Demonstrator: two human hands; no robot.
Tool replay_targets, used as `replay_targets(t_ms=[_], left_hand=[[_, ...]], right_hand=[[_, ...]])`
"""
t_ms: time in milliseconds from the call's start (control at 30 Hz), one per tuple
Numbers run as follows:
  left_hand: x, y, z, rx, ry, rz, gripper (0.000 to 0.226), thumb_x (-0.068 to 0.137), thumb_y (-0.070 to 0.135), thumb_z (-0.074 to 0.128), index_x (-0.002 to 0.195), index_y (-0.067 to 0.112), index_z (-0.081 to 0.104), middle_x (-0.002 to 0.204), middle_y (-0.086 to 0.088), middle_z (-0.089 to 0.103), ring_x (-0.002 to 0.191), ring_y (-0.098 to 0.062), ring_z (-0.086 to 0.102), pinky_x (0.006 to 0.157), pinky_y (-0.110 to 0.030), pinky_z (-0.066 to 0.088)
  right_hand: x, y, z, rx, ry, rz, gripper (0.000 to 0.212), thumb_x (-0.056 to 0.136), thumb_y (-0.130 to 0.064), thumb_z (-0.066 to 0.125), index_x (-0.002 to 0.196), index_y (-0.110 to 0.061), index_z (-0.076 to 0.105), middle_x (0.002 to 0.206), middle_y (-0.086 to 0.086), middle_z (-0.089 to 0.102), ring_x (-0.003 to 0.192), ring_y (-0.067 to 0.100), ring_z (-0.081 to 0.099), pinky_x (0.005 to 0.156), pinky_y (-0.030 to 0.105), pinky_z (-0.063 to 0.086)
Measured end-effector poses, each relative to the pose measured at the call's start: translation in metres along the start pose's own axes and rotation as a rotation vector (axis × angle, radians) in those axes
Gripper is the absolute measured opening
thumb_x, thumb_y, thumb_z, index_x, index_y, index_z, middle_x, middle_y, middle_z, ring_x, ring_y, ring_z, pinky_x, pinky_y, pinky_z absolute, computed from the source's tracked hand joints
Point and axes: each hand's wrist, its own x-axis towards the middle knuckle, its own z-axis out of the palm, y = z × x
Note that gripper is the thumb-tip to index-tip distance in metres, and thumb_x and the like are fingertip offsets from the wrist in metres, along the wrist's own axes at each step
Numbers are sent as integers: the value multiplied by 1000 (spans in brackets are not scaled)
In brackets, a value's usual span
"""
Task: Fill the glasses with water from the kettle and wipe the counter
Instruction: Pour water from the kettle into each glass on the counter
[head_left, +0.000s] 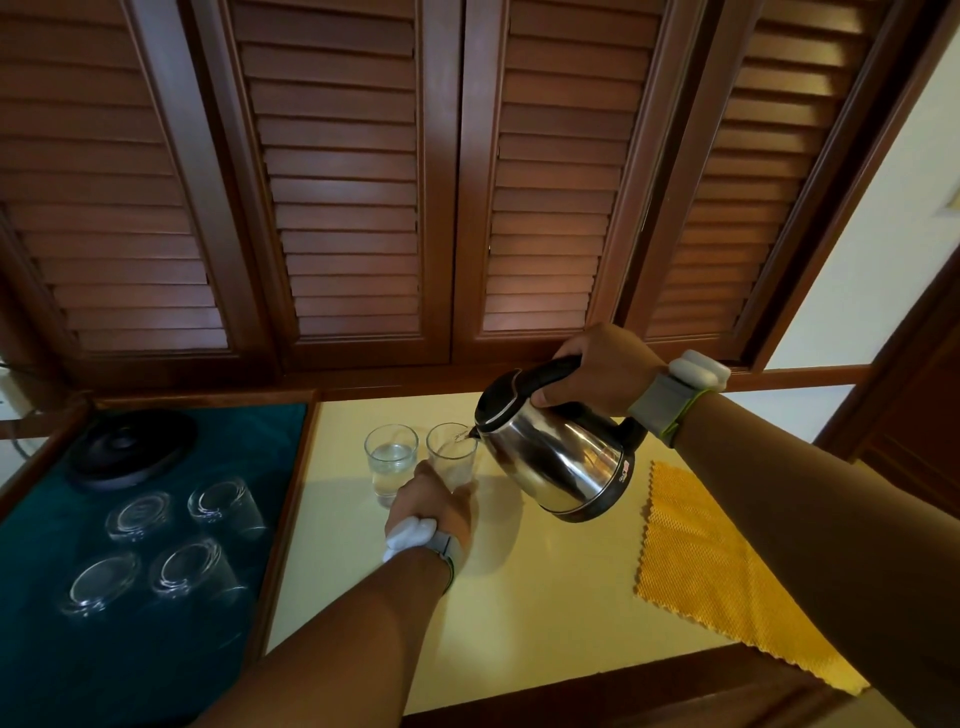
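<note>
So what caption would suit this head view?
Right hand tips kettle into glass steadied by left hand.

Steel kettle (558, 457) with black handle, tilted, spout at rim of near-empty glass (451, 454). Water-filled glass (390, 460) just at its 9 o'clock. Yellow cloth (711, 566) flat on cream counter (545, 613), kettle's 4 o'clock.

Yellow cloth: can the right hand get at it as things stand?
Probably not right away. The right hand is gripping the kettle, tilted over the glass that the left hand steadies. The yellow cloth lies uncovered on the counter beneath that forearm, so the path looks free once the kettle is set down.
</note>
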Motion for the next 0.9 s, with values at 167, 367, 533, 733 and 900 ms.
replay_targets(t_ms=[167,367,533,733,900], left_hand=[[1,2,2,6,1,4,57,87,60,60,123,15,53,114,-10,70,106,-31,66,82,-34,52],[3,2,2,-2,2,6,55,87,62,61,119,17,56,112,-7,71,104,-29,67,79,-31,51],[3,0,3,-21,2,-8,54,84,64,61,114,19,56,109,-6,71,101,-28,68,77,-31,52],[4,1,2,-1,-18,-33,55,84,65,60,114,19,58,110,-7,71,102,-29,67,78,-31,52],[4,2,1,19,-31,-54,54,85,66,59,112,19,58,109,-6,71,101,-28,67,79,-33,53]], right_hand=[[2,1,0,-13,-12,-12,35,66,-53,85,83,-24,79,76,-4,73,72,14,69,74,43,61],[5,0,0,-27,-4,-13,35,65,-54,85,82,-25,78,74,-5,72,71,14,68,70,40,60],[5,-2,-2,-41,1,-22,35,67,-52,86,87,-24,79,76,-7,72,72,10,67,68,34,58],[4,-5,-3,-43,-2,-26,35,67,-51,87,87,-23,80,76,-5,73,74,14,68,71,38,59],[4,-5,-2,-43,11,-19,37,65,-53,87,87,-24,79,78,-5,73,74,13,68,72,39,59]])
